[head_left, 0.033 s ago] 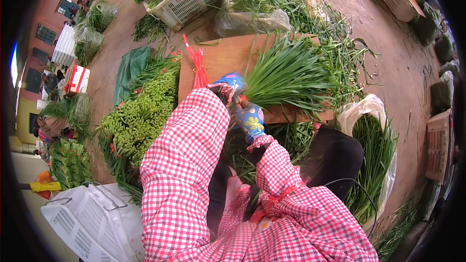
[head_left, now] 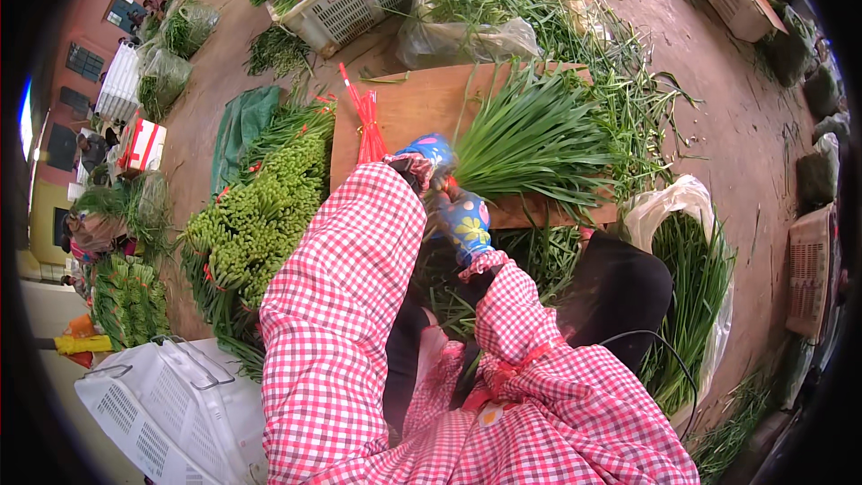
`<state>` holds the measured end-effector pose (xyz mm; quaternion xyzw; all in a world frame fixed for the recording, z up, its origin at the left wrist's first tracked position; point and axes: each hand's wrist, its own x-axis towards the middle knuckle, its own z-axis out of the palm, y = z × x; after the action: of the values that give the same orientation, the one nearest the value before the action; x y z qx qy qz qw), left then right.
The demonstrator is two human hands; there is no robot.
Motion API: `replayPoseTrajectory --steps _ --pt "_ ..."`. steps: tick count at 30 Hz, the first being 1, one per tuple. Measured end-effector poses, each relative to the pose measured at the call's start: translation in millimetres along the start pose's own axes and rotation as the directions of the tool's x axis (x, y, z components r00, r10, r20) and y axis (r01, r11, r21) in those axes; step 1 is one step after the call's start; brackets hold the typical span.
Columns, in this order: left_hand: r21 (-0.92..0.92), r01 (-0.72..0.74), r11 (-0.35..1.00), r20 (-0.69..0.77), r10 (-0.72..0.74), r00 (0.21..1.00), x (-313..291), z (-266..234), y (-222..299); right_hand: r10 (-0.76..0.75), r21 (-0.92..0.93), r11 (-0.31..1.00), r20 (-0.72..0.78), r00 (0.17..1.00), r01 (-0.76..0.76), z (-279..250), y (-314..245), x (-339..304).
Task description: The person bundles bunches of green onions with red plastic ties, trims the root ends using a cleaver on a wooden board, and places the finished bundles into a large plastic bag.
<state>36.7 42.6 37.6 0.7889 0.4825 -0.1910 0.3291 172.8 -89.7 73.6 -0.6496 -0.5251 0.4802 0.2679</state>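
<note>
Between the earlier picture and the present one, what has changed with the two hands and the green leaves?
Nothing visibly changed. The gloved left hand and right hand stay together at the left end of the leafy bundle; their exact grip is unclear. The wooden board and red strips also stay in place.

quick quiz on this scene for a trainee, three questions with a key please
1. True or false: the fanned, long-leaved green bunch lies over the flat brown board.
2. The blue-gloved left hand is at which part of the bunch? (a) leaf tips (b) narrow end (c) middle
3. Fill in: the thin red strips are to the ___ of the bunch.

Key: 1 true; 2 b; 3 left
</note>
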Motion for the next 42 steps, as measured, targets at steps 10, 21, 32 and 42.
replayPoseTrajectory --steps 10,21,32,42 --pt "-0.924 0.086 0.374 0.010 -0.200 0.980 -37 16 7 -0.425 -0.525 0.669 0.310 0.850 0.526 -66 -1 43" --pt "-0.202 -0.009 0.979 -0.875 -0.177 0.451 -90 58 95 -0.025 -0.612 0.127 0.785 0.620 0.780 -46 -100 113" --pt "0.157 -0.226 0.961 -0.721 0.268 0.639 -60 119 162 -0.182 -0.148 0.611 0.930 0.320 0.778 -37 -108 110" --pt "-0.024 0.046 0.999 -0.886 -0.042 0.462 -126 29 69 -0.656 -0.377 0.446 0.479 0.583 0.812 -91 -23 47"
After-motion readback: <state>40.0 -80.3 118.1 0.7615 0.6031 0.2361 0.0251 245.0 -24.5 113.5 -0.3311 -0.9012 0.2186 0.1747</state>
